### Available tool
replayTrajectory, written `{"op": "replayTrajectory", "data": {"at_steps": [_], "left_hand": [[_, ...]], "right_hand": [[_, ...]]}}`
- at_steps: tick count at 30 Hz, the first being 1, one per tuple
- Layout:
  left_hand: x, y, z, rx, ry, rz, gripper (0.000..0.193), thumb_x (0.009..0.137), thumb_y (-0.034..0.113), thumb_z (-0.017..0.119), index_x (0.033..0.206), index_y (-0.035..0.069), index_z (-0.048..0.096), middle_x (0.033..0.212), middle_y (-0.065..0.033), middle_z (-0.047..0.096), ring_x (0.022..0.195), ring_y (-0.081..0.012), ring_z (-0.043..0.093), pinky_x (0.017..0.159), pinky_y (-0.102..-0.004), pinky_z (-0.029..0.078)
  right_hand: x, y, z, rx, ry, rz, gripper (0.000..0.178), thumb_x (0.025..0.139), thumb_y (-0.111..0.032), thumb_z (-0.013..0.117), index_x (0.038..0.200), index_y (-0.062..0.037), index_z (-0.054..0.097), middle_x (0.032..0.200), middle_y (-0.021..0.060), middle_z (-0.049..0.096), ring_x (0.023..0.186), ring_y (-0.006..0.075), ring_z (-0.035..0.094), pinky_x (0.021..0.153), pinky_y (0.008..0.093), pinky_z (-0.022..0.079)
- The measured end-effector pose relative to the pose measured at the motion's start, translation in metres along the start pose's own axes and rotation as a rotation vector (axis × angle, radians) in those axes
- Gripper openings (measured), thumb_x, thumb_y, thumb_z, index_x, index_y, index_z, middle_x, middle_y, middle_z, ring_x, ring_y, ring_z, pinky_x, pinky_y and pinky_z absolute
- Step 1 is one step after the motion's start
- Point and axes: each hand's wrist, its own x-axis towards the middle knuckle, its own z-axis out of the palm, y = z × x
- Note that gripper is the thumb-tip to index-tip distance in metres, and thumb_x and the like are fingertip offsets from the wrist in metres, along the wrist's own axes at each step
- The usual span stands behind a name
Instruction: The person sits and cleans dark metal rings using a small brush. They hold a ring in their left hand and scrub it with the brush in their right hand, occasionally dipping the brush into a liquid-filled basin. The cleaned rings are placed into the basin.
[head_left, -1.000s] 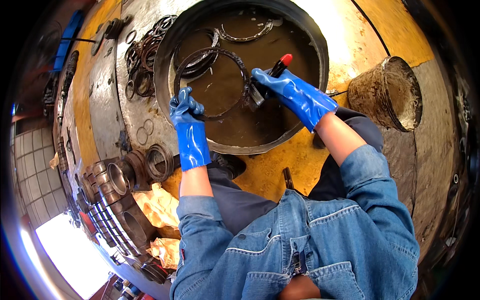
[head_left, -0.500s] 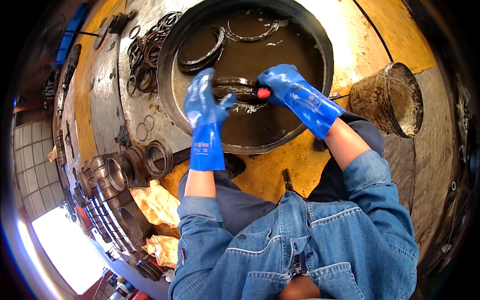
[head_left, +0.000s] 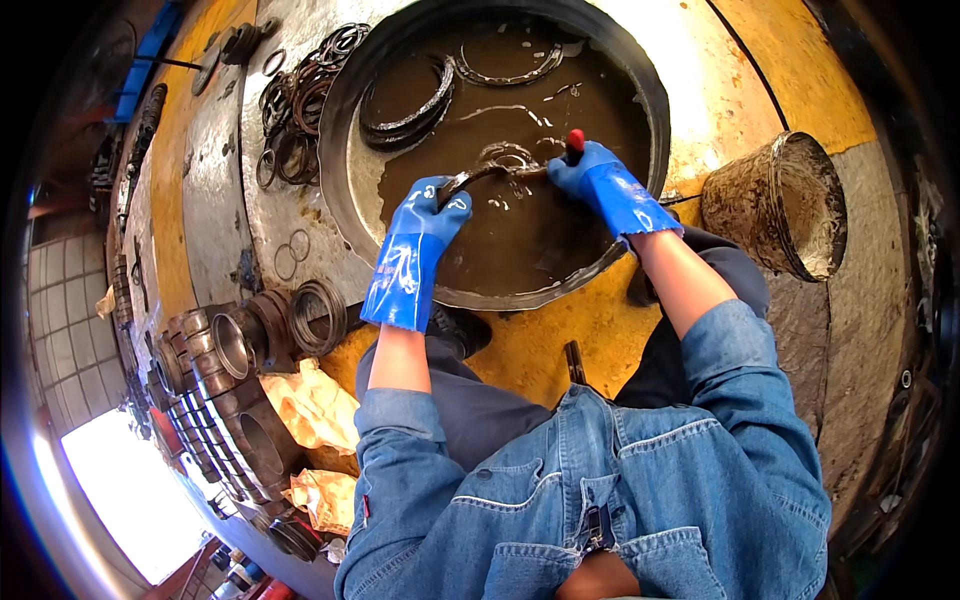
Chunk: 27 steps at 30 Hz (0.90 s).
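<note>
In blue rubber gloves, both of my hands are over a round black pan (head_left: 657, 120) of murky brown liquid. My left hand (head_left: 428, 215) is closed around the near left side of a dark metal ring (head_left: 470, 178), which is partly under the liquid. My right hand (head_left: 592, 172) is closed around a red-ended handle (head_left: 575, 142) that sticks up from the fist. The working end of that tool is hidden, and it meets the ring's right side. Farther back in the pan, a stack of dark rings (head_left: 412, 120) leans left, and another ring (head_left: 510, 78) lies partly submerged.
A dirty bucket (head_left: 775, 205) lies tilted to the right of the pan. Piled rings (head_left: 300, 100) sit on the metal floor plate at left. Nearer are metal sleeves (head_left: 235, 345), a coil of rings (head_left: 318, 318) and crumpled brown paper (head_left: 312, 408).
My left hand has come down from beside the ring and now grips it. My right hand has shifted right and lower, and the red handle end now points up. The ring dips into rippling liquid.
</note>
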Motion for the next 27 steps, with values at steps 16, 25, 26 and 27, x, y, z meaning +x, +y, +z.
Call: {"op": "replayTrajectory", "data": {"at_steps": [16, 25, 26, 27], "left_hand": [[-0.005, 0.015, 0.001, -0.123, -0.053, -0.067, 0.036, 0.092, 0.01, 0.08, 0.125, 0.0, 0.071, 0.096, -0.0096, 0.078, 0.083, -0.0151, 0.074, 0.076, -0.0307, 0.059], [-0.014, -0.001, -0.038, -0.769, 0.038, -0.1, 0.027, 0.101, 0.01, 0.074, 0.127, 0.002, 0.071, 0.074, -0.0045, 0.068, 0.052, -0.0088, 0.054, 0.045, -0.0225, 0.037], [-0.011, -0.005, -0.04, -0.852, 0.031, -0.058, 0.028, 0.102, 0.01, 0.074, 0.128, 0.002, 0.071, 0.072, -0.0037, 0.066, 0.051, -0.0084, 0.051, 0.044, -0.0228, 0.036], [-0.003, -0.009, -0.039, -0.937, 0.003, -0.012, 0.028, 0.102, 0.011, 0.073, 0.129, 0.002, 0.071, 0.07, -0.0029, 0.064, 0.05, -0.0079, 0.049, 0.044, -0.023, 0.035]], "right_hand": [[-0.04, -0.058, -0.02, 0.604, -0.176, -0.391, 0.038, 0.097, -0.04, 0.074, 0.11, -0.0042, 0.08, 0.092, 0.0058, 0.078, 0.075, 0.0153, 0.068, 0.069, 0.0303, 0.057], [0.018, -0.026, 0.011, 1.47, -0.01, 0.208, 0.018, 0.098, -0.015, 0.075, 0.113, -0.008, 0.081, 0.095, 0.0051, 0.079, 0.063, 0.0106, 0.064, 0.048, 0.0221, 0.046], [0.017, -0.031, 0.009, 1.475, 0.022, 0.281, 0.017, 0.097, -0.013, 0.075, 0.112, -0.0069, 0.081, 0.096, 0.0058, 0.079, 0.064, 0.0111, 0.065, 0.05, 0.0229, 0.047], [0.025, -0.011, 0.017, 1.446, 0.004, 0.191, 0.017, 0.097, -0.012, 0.075, 0.112, -0.0064, 0.08, 0.097, 0.0057, 0.079, 0.067, 0.0112, 0.066, 0.051, 0.0231, 0.048]]}}
